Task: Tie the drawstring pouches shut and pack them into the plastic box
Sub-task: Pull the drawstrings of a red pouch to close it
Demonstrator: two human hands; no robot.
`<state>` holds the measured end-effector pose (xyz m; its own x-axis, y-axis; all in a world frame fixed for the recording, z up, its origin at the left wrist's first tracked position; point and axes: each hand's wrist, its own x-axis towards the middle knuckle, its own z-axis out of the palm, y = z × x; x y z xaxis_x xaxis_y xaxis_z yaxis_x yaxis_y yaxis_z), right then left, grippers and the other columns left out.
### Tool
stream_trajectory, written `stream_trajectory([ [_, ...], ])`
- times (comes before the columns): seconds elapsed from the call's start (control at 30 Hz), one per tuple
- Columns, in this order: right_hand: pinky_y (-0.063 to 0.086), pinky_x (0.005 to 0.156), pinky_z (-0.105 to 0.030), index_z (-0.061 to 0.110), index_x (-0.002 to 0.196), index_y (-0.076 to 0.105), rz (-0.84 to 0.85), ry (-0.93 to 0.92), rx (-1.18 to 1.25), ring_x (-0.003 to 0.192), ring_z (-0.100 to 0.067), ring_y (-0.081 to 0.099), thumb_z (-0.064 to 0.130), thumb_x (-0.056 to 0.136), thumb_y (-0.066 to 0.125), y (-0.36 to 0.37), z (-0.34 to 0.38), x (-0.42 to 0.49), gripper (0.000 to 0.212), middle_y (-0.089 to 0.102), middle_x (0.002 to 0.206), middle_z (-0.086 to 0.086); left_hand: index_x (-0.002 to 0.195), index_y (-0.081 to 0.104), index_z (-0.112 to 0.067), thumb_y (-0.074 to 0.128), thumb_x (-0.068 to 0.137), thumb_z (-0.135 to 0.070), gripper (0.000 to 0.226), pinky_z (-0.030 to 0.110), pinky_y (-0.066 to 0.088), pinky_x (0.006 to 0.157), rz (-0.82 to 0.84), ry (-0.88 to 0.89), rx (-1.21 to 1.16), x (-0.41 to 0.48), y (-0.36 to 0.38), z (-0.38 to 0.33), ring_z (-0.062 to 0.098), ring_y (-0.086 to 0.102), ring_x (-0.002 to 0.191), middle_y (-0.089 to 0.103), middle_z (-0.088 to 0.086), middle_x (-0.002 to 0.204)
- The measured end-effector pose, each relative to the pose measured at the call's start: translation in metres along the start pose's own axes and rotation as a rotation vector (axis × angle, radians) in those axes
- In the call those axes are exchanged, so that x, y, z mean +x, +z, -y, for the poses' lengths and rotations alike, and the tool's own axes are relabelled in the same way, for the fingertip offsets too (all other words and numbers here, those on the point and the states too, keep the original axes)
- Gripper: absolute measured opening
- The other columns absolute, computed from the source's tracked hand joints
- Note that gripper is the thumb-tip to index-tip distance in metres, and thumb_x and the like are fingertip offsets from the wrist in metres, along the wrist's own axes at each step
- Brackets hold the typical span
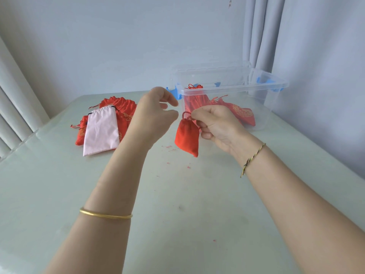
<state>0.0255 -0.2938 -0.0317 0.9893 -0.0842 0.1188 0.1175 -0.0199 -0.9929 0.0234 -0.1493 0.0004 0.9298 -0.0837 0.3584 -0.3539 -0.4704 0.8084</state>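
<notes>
Our right hand (215,124) has thumb and forefinger closed in a pinch on the cord (185,115) at the gathered neck of a small red pouch (186,138). Its other fingers curl below, against the pouch's side. The pouch hangs tilted from that grip, and we cannot tell whether its bottom corner rests on the table (177,214). A loop of cord stands up from the neck toward our left hand (156,113). That hand is just beside the loop, its fingers loosely curled and its thumb and forefinger parted. They are blurred. We see nothing between them and cannot tell whether the thumb tip touches the cord.

On our right wrist sits a braided band (252,159), and on our left forearm a gold bangle (105,215). Red specks (169,147) dot the table under the hands.

Just behind the right hand stands the clear box (233,89), open on top, with blue latches (264,81) at its ends. Red packed pouches (244,114) lie inside it against the near wall, one with a gold pattern.

Left of our left hand a pile (122,107) of red pouches lies on the table. A pink pouch (101,132) lies flat on top of it, mouth ungathered, with a dark cord at its top edge.
</notes>
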Motion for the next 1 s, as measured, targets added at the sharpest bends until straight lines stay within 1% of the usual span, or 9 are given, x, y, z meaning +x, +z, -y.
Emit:
stream_trajectory([
  [0.07,0.018,0.039,-0.018,0.011,0.059,0.051,0.015,0.017,0.034,0.035,-0.005,0.023,0.002,0.086,0.053,0.0,0.002,-0.001,0.029,0.031,0.048,0.003,0.072,0.059,-0.028,0.062,0.077,-0.006,0.023,0.02,0.042,0.063,0.044,0.049,0.054,-0.002,-0.001,-0.003,0.009,0.053,0.096,0.055,-0.007,0.098],
  [0.17,0.019,0.039,-0.017,0.012,0.059,0.049,0.037,0.024,0.054,0.035,-0.004,0.023,0.004,0.087,0.053,0.001,0.003,-0.003,0.029,0.029,0.051,0.002,0.078,0.066,-0.025,0.069,0.077,-0.018,0.008,0.008,0.035,0.07,0.049,0.138,0.16,-0.004,0.003,-0.005,0.009,0.053,0.098,0.053,-0.002,0.108],
  [0.33,0.02,0.041,-0.019,0.013,0.056,0.048,0.072,0.031,0.101,0.037,-0.006,0.023,0.005,0.088,0.052,0.0,0.006,-0.003,0.033,0.029,0.054,0.0,0.085,0.069,-0.024,0.072,0.077,-0.024,0.008,0.019,0.038,0.08,0.013,0.169,0.222,-0.003,0.006,-0.002,0.013,0.053,0.102,0.048,-0.003,0.111],
  [0.47,0.021,0.043,-0.021,0.016,0.05,0.052,0.156,0.015,0.146,0.039,-0.006,0.025,0.005,0.09,0.05,-0.002,0.005,-0.003,0.041,0.033,0.05,0.003,0.084,0.069,-0.024,0.071,0.078,-0.025,0.006,0.007,0.033,0.065,0.038,0.157,0.235,-0.003,0.005,0.0,0.008,0.053,0.093,0.052,-0.002,0.108],
  [0.57,0.023,0.045,-0.02,0.012,0.067,0.057,0.191,-0.003,0.127,0.042,-0.006,0.027,0.007,0.09,0.054,-0.005,0.005,-0.004,0.024,0.035,0.054,0.002,0.077,0.064,-0.021,0.069,0.079,-0.023,0.006,0.016,0.032,0.052,0.047,0.141,0.18,-0.001,0.005,0.002,0.004,0.052,0.069,0.058,-0.004,0.088],
  [0.67,0.029,0.044,-0.016,0.013,0.073,0.062,0.117,-0.066,-0.019,0.045,-0.005,0.035,0.009,0.088,0.058,-0.013,0.005,-0.001,0.016,0.045,0.061,-0.001,0.077,0.061,-0.017,0.063,0.083,-0.017,0.006,0.01,0.03,0.044,0.037,0.107,0.101,0.001,0.002,0.004,0.002,0.042,0.054,0.052,-0.012,0.067],
  [0.8,0.03,0.048,-0.015,0.017,0.067,0.06,-0.057,-0.139,-0.149,0.05,-0.002,0.041,0.005,0.088,0.059,-0.025,-0.003,0.005,0.024,0.048,0.059,0.007,0.083,0.058,-0.011,0.055,0.088,-0.012,0.006,0.008,0.028,0.037,0.052,0.053,0.131,0.004,0.0,0.01,0.007,0.039,0.054,0.049,-0.007,0.066],
  [0.93,0.032,0.046,-0.008,0.015,0.078,0.064,-0.093,-0.207,-0.363,0.042,0.006,0.045,0.009,0.089,0.056,-0.023,-0.003,0.002,0.015,0.052,0.049,0.017,0.088,0.057,-0.01,0.05,0.091,-0.013,0.008,0.017,0.035,0.05,0.105,0.025,0.178,0.004,0.003,0.013,0.011,0.042,0.058,0.054,-0.001,0.073],
  [1.0,0.034,0.044,-0.012,0.017,0.094,0.065,0.01,-0.145,-0.334,0.046,0.004,0.051,0.018,0.092,0.054,-0.023,0.005,-0.004,0.012,0.06,0.064,0.017,0.089,0.057,-0.009,0.05,0.091,-0.013,0.008,0.021,0.036,0.055,0.123,-0.007,0.127,0.004,0.002,0.014,0.009,0.044,0.057,0.054,-0.002,0.072],
])
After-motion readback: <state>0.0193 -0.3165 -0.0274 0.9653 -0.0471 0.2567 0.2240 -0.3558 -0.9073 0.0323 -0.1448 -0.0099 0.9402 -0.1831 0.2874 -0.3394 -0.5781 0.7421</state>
